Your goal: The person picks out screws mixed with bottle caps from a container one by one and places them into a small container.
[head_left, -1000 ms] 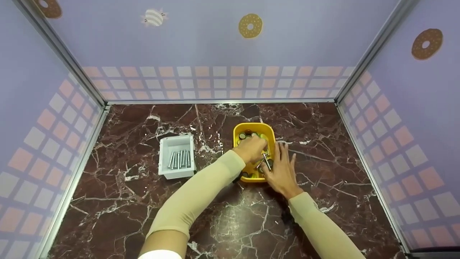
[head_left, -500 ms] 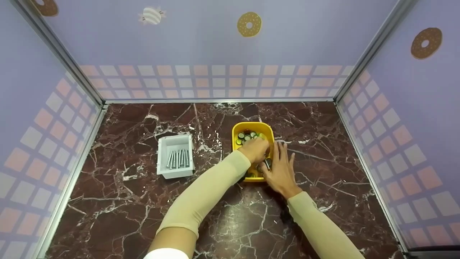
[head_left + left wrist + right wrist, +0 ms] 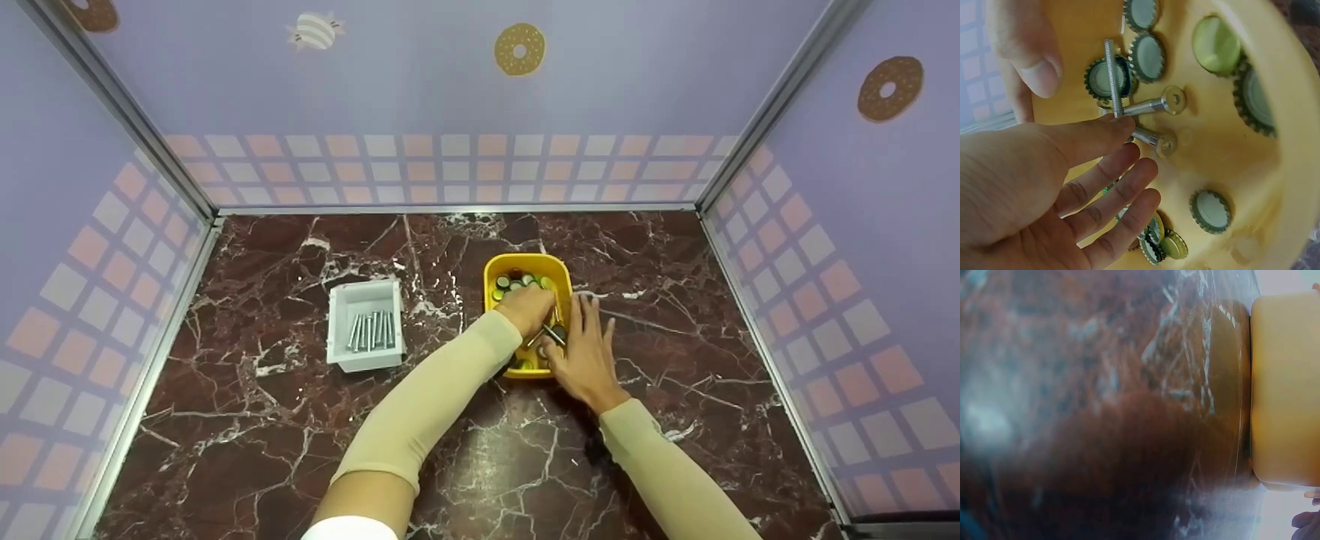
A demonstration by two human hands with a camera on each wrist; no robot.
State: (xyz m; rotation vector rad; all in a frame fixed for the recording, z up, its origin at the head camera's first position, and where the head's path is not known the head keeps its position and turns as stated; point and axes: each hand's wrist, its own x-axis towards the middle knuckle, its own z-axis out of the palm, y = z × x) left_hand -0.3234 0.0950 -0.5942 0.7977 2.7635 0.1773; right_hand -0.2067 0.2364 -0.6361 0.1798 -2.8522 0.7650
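Note:
Inside the yellow bin [image 3: 526, 260] my left hand [image 3: 526, 309] reaches down among bottle caps [image 3: 1147, 57] and metal bolts. In the left wrist view, my thumb [image 3: 1095, 138] and a mostly hidden forefinger pinch a threaded bolt [image 3: 1111, 67], shank pointing up; the other fingers are loosely bent. Two more bolts [image 3: 1174, 100] lie close beside it, heads outward. My right hand [image 3: 591, 360] holds the bin's right wall, thumb inside and nearly straight fingers along the outside. The right wrist view mostly shows the bin's yellow side [image 3: 1286, 394].
Left of the yellow bin stands a white bin [image 3: 343, 307] with several bolts [image 3: 373, 331] lying side by side. Both are on a dark red marbled tabletop [image 3: 285, 435]. Patterned panels [image 3: 450, 97] with metal edging enclose the back and sides.
My left hand dips slightly rightward inside the yellow bin, then shifts back left, uncovering bolts near my right thumb. The right hand stays on the bin's wall. The white bin's bolts look unchanged.

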